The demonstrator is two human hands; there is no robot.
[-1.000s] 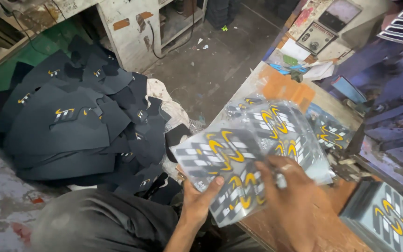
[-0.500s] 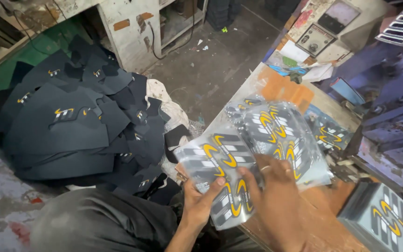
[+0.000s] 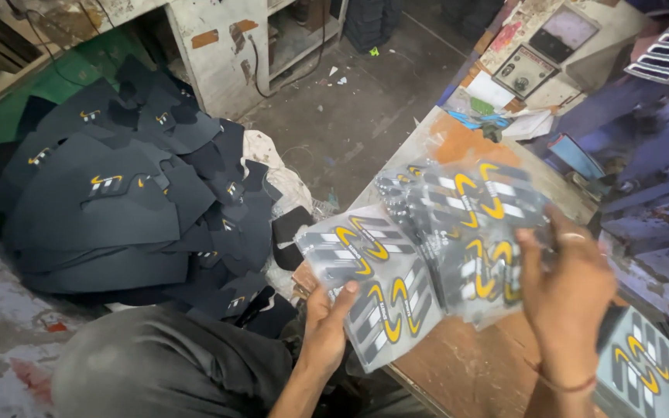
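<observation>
Both hands grip the fanned printed sheets (image 3: 427, 255) (long axis up-right): left hand (image 3: 327, 325) pinching the lower-left corner, right hand (image 3: 567, 294) closed on the right edge.

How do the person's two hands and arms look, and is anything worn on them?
Both forearms are bare, with no sleeves or gloves in view. The right hand wears a ring on one finger and a thin reddish thread around the wrist. The left hand shows no ring, band or watch on the side that is visible.
</observation>
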